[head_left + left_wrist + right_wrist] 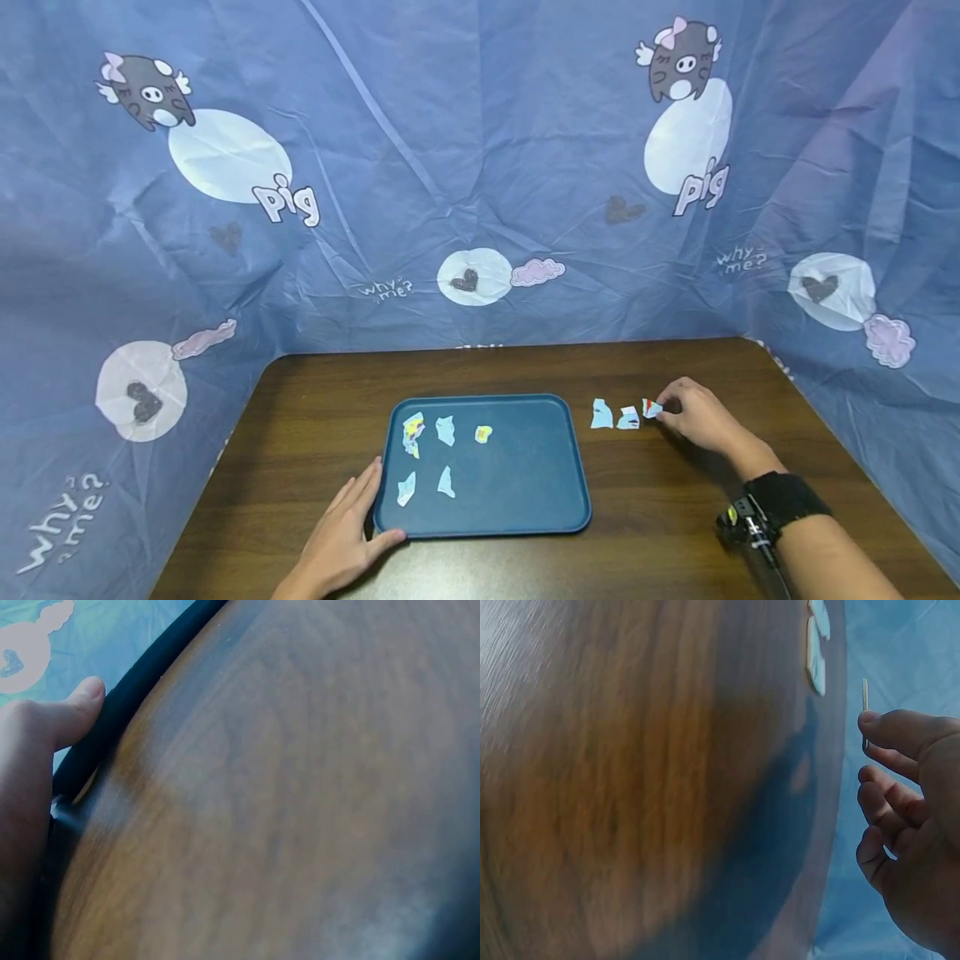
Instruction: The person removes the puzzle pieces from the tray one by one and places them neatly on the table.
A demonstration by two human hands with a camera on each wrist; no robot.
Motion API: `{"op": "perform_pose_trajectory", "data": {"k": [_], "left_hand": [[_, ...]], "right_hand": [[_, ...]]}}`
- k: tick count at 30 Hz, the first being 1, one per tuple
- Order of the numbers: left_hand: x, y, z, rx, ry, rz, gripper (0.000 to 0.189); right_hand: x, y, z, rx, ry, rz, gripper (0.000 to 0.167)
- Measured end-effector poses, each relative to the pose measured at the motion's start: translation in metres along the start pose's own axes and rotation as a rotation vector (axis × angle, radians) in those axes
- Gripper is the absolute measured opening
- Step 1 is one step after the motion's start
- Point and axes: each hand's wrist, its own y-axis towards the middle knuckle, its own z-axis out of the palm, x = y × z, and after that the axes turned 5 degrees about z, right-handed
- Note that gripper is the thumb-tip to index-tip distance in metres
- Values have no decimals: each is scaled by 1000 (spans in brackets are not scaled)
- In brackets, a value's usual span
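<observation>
**Red-marked piece (649, 408) pinched at the bench's far right**

Head view: the right grip (697, 417) has it between thumb and finger, toward the far right corner of the bench (645, 517); this is clearly the nearer hand. Just left of it lie a blue-and-white piece (628, 419) and a pale blue piece (602, 415), then the right edge of the tray (525, 483). The tray thus sits leftward of the grip, past both pieces, which looks like the relation that matters most. Five other pieces, a yellow one (483, 433) among them, lie from the tray's left edge to its middle. The left grip (341, 529) is spread along that left edge, thumb at the near left corner.

Left wrist view: the thumb rests on the tray's rim; the other fingers are hidden.

Right wrist view: the pinched piece shows edge-on, its long axis running toward the loose pieces' side; the remaining fingers curl loosely.
</observation>
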Motion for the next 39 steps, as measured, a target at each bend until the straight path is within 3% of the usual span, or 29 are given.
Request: {"op": "perform_pose_trajectory", "data": {"k": [7,16,29,39], "left_hand": [[-2,1,-2,21,-16,-31,105],[-3,1,-2,-12,5,2,102],[-2,1,-3,21,0,-24,105],[-1,0,-1,-31,27,21,102]], "right_hand": [[-11,-2,5,36,-26,31,10],[-19,-2,16,58,-34,45,10],[-15,0,20,77,-39,52,14],[-2,1,16,37,-34,108,23]]}}
